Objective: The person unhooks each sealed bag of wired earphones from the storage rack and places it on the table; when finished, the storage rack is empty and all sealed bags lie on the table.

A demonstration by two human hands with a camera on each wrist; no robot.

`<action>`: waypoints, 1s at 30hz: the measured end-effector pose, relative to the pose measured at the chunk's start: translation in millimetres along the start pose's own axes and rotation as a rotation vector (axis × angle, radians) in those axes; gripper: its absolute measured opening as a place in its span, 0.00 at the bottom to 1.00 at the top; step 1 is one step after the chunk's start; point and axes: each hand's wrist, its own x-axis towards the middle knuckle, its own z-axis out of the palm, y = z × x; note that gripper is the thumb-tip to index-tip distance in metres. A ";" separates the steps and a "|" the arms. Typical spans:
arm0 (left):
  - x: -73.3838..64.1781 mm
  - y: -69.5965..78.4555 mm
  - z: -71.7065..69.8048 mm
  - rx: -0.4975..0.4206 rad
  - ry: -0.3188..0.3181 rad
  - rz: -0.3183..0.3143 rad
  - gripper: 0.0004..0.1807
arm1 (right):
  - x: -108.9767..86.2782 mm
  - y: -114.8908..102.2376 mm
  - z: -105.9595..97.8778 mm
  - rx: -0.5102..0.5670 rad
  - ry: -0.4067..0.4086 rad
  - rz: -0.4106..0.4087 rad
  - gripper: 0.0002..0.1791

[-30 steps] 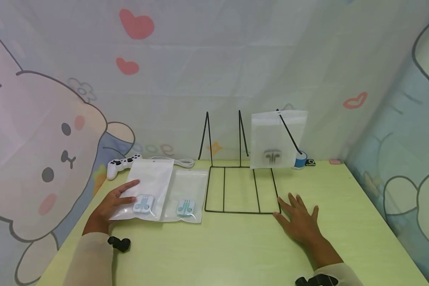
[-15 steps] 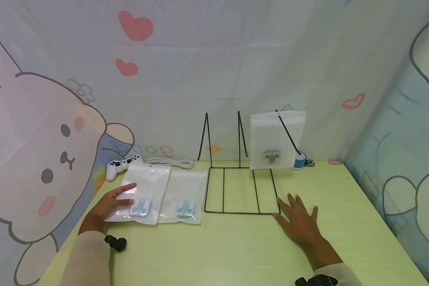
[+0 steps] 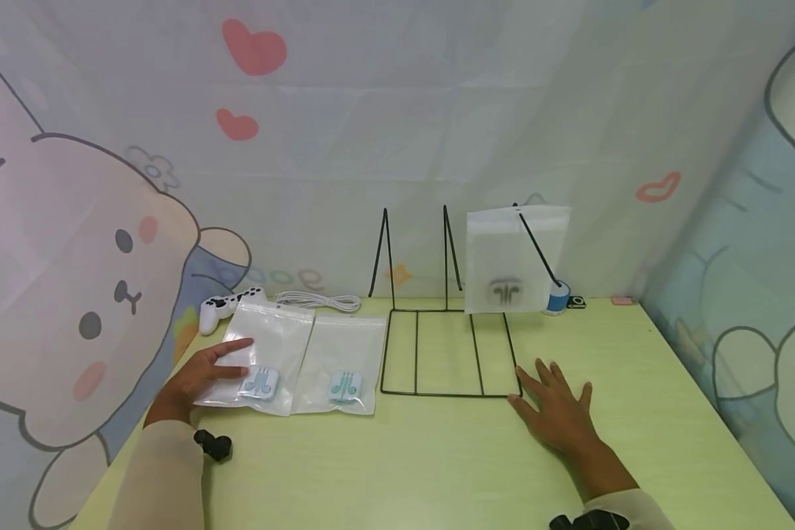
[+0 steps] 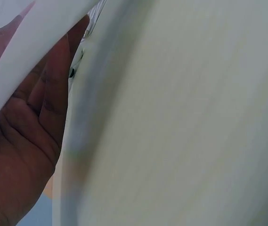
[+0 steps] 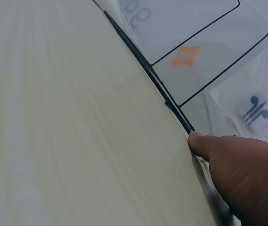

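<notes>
My left hand holds the left edge of a translucent zip bag with earphones in a small square case. In the left wrist view, the bag's edge passes between the fingers, partly hiding them. A second zip bag with a similar earphone case lies beside it, the two edges meeting. At the front right corner of a black wire display rack, my right hand rests with fingers spread, its thumb tip at the wire. A third earphone bag hangs from the rack's right prong.
Behind the left bags are a white game controller and a coiled white cable. A blue and white round container, a small black item and a pink block stand along the table's back edge.
The left zip bag has come down from a slightly raised tilt to lie nearly flat, shifting a little left with my left hand. My right hand stays at the rack's corner.
</notes>
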 end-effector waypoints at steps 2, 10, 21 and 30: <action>1.3 2.4 -1.7 0.021 -0.004 -0.001 0.46 | 0.5 0.8 0.3 0.000 0.005 -0.002 0.39; 2.5 10.6 -4.0 0.097 0.032 -0.009 0.49 | 0.8 -0.1 -0.1 0.004 -0.001 0.001 0.39; -1.1 13.2 -0.3 0.279 0.078 0.040 0.53 | -1.4 -2.8 -2.7 0.016 0.002 0.000 0.38; -1.2 5.2 -0.9 0.358 0.072 0.201 0.51 | -2.1 -3.0 -2.3 0.020 0.003 0.001 0.39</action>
